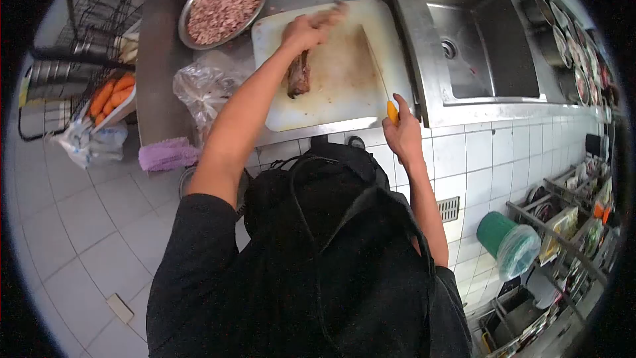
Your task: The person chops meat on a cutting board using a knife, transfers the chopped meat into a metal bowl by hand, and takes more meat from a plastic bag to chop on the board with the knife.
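My right hand (403,134) is wrapped round the yellow handle of a knife (393,113). Its long blade points away from me over the right side of a white cutting board (344,109). Above the board's far left part, my left hand (303,33) is closed on a pale pinkish piece of meat (328,17), blurred by motion. A darker, reddish-brown piece of meat (299,79) lies on the board just below that hand.
A metal bowl of diced meat (225,10) stands left of the board. Nearby are a clear plastic bag (205,86), a purple cloth (168,154) and carrots (111,98). A steel sink (490,46) adjoins on the right; a green bin (497,233) stands on the floor.
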{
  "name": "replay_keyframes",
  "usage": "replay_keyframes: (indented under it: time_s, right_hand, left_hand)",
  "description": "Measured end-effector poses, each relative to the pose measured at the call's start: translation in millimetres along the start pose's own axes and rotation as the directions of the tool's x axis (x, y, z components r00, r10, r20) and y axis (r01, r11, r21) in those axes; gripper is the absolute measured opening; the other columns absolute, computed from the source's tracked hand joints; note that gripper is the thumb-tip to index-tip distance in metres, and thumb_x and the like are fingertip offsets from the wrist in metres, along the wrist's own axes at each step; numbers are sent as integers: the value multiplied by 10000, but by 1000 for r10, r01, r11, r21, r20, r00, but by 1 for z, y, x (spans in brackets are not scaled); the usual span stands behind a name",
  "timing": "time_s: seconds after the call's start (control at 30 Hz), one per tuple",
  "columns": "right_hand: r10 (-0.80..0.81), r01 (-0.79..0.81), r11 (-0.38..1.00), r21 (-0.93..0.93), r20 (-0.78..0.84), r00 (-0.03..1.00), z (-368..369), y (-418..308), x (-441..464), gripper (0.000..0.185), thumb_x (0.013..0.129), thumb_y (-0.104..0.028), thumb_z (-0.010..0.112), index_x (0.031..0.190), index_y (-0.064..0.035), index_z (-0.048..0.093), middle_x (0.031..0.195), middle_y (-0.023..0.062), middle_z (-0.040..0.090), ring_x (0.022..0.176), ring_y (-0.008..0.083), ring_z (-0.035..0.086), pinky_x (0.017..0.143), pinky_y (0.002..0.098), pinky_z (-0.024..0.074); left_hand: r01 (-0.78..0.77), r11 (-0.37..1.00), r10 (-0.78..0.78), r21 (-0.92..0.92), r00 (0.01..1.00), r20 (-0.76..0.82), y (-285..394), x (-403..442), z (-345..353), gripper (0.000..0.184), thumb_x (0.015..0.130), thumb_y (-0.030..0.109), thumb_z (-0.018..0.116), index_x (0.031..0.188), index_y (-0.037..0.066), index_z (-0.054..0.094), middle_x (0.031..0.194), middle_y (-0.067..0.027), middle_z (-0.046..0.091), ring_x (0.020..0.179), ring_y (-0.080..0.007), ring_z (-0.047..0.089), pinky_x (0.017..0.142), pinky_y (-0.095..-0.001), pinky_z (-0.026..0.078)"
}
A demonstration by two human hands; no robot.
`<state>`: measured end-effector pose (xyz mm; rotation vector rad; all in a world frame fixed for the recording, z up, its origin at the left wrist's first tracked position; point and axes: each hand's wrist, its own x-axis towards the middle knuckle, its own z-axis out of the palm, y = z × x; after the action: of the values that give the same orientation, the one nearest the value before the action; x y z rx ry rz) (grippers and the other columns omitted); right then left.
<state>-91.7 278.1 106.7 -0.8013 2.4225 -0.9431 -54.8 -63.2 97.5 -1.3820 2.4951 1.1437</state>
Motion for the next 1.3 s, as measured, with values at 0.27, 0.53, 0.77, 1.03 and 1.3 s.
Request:
replay_keyframes:
  time_s: [0.27,0.53,0.77,1.03,1.3]
  right_hand:
    - [-15,30,992,-126,114,993,-12,11,-8,491,889,-144,559,1341,34,492,888,334,671,873,504,654,838,557,510]
    - [32,-8,982,-190,122,992,-6,9,-2,274,958,-185,530,1101,48,504,808,334,656,812,521,643,779,589,501]
    - [44,-8,968,-252,139,989,-6,4,2,257,934,-185,509,1057,35,458,795,352,647,777,546,634,744,615,505]
    - [-22,52,964,-262,117,993,-20,-24,-30,198,941,-152,545,1020,17,478,728,316,643,715,520,634,687,605,505]
    - [-49,88,943,-320,126,991,-19,-38,-60,167,948,-150,539,957,7,482,697,291,639,684,499,637,662,592,507]
  left_hand:
    - [127,942,-208,-312,947,-243,-121,26,36,511,743,221,838,1144,-40,659,1131,-191,669,996,-319,673,829,-427,550]
    - [-812,532,841,239,540,-34,-72,-90,18,373,750,147,807,1064,-2,673,1138,-138,622,1134,-340,589,978,-440,482]
    - [-796,553,832,244,513,-211,-64,-63,74,188,865,144,695,999,14,679,1070,-119,657,1069,-317,608,961,-438,482]
    - [-763,602,797,234,554,-241,-55,-56,82,181,873,126,686,1009,7,675,1086,-129,665,1066,-326,609,957,-449,482]
    - [-717,659,748,224,598,-287,-35,-45,88,185,892,125,666,998,-26,684,1070,-159,679,1026,-350,627,926,-448,497]
